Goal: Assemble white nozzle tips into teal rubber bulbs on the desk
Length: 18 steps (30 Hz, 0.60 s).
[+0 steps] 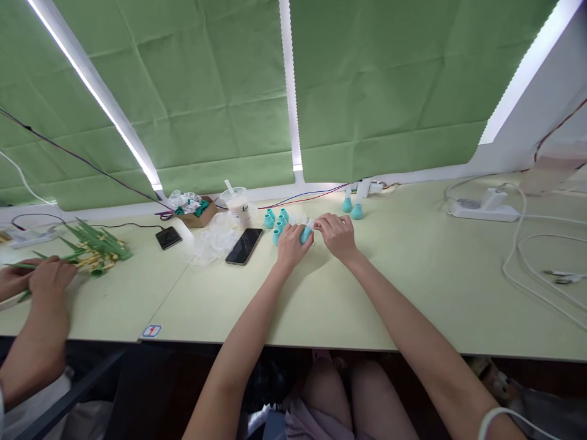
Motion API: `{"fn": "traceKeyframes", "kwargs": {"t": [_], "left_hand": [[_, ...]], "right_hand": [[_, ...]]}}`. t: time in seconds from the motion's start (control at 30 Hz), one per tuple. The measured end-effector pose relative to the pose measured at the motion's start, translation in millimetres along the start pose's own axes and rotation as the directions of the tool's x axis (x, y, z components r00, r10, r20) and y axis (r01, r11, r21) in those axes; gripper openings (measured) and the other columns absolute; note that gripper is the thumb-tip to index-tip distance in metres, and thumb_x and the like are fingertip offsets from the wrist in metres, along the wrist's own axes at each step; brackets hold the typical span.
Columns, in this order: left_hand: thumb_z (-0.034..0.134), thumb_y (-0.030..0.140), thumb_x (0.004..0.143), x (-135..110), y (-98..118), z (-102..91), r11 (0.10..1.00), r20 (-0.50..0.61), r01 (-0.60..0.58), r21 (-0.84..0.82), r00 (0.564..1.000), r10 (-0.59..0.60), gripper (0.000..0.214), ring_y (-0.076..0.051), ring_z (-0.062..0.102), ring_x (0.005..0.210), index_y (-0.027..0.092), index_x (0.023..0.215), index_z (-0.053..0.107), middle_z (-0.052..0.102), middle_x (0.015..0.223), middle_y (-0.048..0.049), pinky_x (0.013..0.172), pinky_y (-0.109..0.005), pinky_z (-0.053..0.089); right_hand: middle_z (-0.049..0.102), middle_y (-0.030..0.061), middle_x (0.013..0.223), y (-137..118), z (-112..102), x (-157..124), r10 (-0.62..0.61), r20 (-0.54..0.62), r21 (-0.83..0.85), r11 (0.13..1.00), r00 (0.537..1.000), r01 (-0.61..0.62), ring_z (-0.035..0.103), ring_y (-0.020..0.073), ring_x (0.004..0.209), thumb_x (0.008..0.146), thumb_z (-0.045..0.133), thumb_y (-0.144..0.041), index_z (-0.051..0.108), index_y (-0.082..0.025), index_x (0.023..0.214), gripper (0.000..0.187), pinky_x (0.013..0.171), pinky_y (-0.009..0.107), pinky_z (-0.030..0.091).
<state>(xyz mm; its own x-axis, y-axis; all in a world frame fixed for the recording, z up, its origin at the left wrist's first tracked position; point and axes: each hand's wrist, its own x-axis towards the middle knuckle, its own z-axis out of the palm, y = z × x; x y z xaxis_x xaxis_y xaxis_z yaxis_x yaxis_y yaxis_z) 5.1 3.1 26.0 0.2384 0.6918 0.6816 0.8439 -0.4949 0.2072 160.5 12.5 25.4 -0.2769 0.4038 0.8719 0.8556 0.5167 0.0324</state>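
Observation:
My left hand is closed around a small teal bulb-shaped part on the pale green table. My right hand meets it from the right, its fingers pinching a small white piece at the teal part's tip. Just behind my left hand stands a cluster of several more teal parts. Two finished-looking teal pieces with white tops stand farther back to the right.
A black phone lies left of my hands beside clear plastic wrap, a lidded drink cup, a cardboard box and another phone. At the far left another person's hands handle green stems. A power strip and white cables lie at right.

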Motion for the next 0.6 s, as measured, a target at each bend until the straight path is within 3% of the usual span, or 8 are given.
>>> {"fn": "traceKeyframes", "kwargs": {"t": [0.2, 0.4, 0.53, 0.6], "left_hand": [[0.05, 0.039, 0.086, 2, -13, -0.4, 0.996, 0.016, -0.07, 0.061, 0.998, 0.069, 0.023, -0.021, 0.051, 0.085, 0.021, 0.094, 0.06, 0.062, 0.081, -0.0045, 0.073, -0.031, 0.041], [0.049, 0.04, 0.087, 3, -15, -2.6, 0.996, 0.009, -0.066, 0.064, 0.998, 0.066, 0.024, -0.022, 0.053, 0.089, 0.02, 0.096, 0.059, 0.061, 0.082, -0.0052, 0.075, -0.031, 0.041], [0.05, 0.039, 0.086, 3, -22, -2.3, 0.998, -0.014, 0.011, 0.057, 1.0, -0.011, 0.023, -0.022, 0.053, 0.089, 0.02, 0.092, 0.06, 0.062, 0.082, -0.0059, 0.073, -0.03, 0.041], [0.05, 0.04, 0.086, 4, -25, -1.8, 0.997, -0.03, 0.059, 0.053, 0.998, -0.057, 0.023, -0.021, 0.054, 0.089, 0.02, 0.091, 0.06, 0.062, 0.082, -0.0062, 0.072, -0.029, 0.041]], "right_hand": [[0.061, 0.0034, 0.086, 0, 3, 2, 0.032, 0.083, 0.102, 0.994, 0.996, -0.041, 0.052, 0.0148, 0.076, 0.094, 0.037, -0.023, 0.051, -0.019, 0.085, 0.018, 0.073, 0.032, 0.028], [0.059, 0.0042, 0.086, -3, 8, 4, 0.209, 0.004, 0.246, 0.948, 0.978, -0.204, 0.053, 0.0168, 0.079, 0.093, 0.036, -0.02, 0.049, -0.02, 0.084, 0.016, 0.073, 0.031, 0.031], [0.057, 0.0037, 0.085, 11, 4, 8, 0.407, -0.137, 0.327, 0.879, 0.903, -0.347, 0.052, 0.0174, 0.076, 0.093, 0.036, -0.027, 0.048, -0.021, 0.083, 0.017, 0.072, 0.031, 0.034], [0.057, 0.0032, 0.086, 17, 3, 7, 0.429, -0.164, 0.328, 0.873, 0.888, -0.361, 0.052, 0.0167, 0.073, 0.093, 0.038, -0.031, 0.049, -0.021, 0.084, 0.018, 0.072, 0.031, 0.034]]}}
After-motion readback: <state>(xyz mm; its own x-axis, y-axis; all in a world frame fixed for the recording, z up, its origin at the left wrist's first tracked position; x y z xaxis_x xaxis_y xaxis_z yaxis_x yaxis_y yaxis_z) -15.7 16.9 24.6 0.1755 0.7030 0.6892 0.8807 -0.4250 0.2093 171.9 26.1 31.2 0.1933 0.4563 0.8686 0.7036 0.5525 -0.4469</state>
